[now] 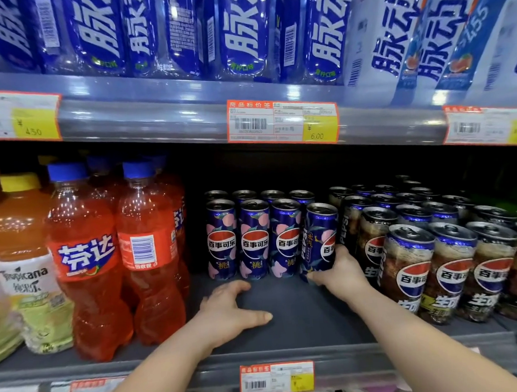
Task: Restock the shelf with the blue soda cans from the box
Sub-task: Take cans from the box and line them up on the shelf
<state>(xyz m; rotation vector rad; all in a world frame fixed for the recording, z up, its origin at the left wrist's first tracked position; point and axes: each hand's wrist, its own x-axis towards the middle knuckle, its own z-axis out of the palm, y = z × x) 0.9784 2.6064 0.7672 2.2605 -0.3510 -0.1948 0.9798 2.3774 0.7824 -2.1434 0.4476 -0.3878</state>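
Fingers of the right hand [340, 276] wrap the lower end of a blue soda can [318, 234] and grip it. The can leans a little, and its base is hidden behind the fingers, so I cannot tell whether it touches the shelf [301, 321]. Just left of that hand, three more blue cans [254, 240] stand upright in a front row, side by side, with another row behind them. The held can sits at the right end of this row, close against the third can. The left hand [229, 311] lies palm down on the bare shelf, in front of the row and apart from it, with its fingers loosely spread and holding nothing. Just right of the right hand stand dark Pepsi cans [450, 273] in several rows. Left of the left hand stand orange soda bottles [85, 262] with blue caps, and beyond them a Tropicana bottle [26, 271]. Above both hands a price tag [282, 122] sits on the upper shelf edge, under blue-labelled bottles [238, 33].
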